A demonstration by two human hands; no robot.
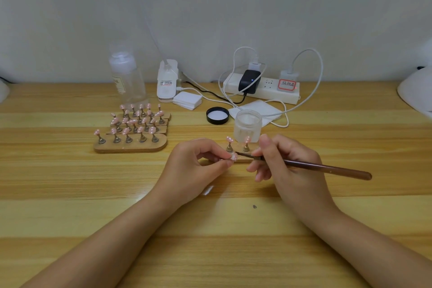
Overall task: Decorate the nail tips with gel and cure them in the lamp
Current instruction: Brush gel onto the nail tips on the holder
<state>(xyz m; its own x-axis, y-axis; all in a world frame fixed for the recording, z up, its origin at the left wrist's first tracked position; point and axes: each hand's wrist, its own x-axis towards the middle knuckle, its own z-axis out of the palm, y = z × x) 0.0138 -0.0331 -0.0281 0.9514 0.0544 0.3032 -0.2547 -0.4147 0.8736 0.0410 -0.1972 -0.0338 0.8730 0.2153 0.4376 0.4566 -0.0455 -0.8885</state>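
Left hand (198,166) grip pinched on nail tip (233,156), right hand (280,161) grip clamped on brush (327,168), bristles pointing left, touching the tip between both grips.

Nail-tip stands (131,128) left on table (70,182), jar (247,125) w/ lid (217,115) beside (center), power strip (261,87) behind.

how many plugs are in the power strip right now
3. A white charger at the strip's left end, a black adapter just in front of it, and a white charger near the right end of the power strip.
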